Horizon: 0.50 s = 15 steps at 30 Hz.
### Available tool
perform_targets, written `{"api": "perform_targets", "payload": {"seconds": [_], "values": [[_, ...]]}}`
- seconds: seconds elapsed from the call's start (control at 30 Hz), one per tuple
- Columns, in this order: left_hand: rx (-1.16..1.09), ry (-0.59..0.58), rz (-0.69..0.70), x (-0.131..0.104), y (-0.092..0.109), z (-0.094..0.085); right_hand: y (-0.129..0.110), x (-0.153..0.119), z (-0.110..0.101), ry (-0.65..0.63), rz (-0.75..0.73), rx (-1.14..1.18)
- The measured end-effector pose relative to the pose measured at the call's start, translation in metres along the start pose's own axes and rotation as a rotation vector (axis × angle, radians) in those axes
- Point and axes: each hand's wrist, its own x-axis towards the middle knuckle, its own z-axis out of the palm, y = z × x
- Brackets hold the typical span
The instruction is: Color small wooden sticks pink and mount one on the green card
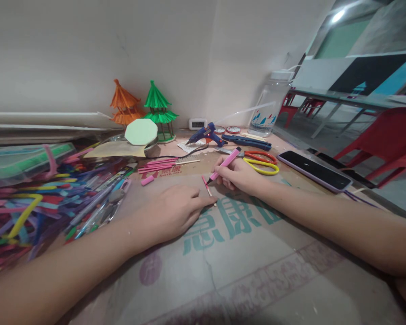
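A short thin stick point(209, 190), pink at its far end and pale at its near end, lies on the printed cardboard sheet point(257, 266). My left hand point(176, 208) rests palm down, its index finger stretched out and pressing the stick's pale end. My right hand point(235, 175) is closed around a pink marker point(226, 165), whose dark tip meets the pink part of the stick. To the left lies the pink marker cap point(147, 180), near several pink sticks point(160, 164) and one plain stick point(191, 161).
Behind stand a blue glue gun point(205, 134), an orange point(123, 104) and a green model pavilion point(158, 108), and a water bottle point(265, 106). Scissors point(262, 161) and a phone point(314, 170) lie right; colourful pipe cleaners point(23, 207) and pens point(99, 203) crowd the left.
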Motion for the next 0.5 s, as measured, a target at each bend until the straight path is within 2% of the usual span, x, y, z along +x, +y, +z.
{"api": "perform_targets", "payload": {"seconds": [0.2,0.37,0.5], "values": [[-0.004,0.038,0.011,-0.0004,0.0004,0.0014,-0.0023,-0.0005,0.0006,-0.010,0.036,0.023],[-0.022,0.052,0.013,-0.0014,-0.0003,0.0023,0.0005,0.0003,0.0025,-0.024,-0.030,0.111],[-0.064,0.071,0.021,-0.0036,0.0004,-0.0002,0.0032,0.0008,0.0035,0.005,-0.072,0.096]]}}
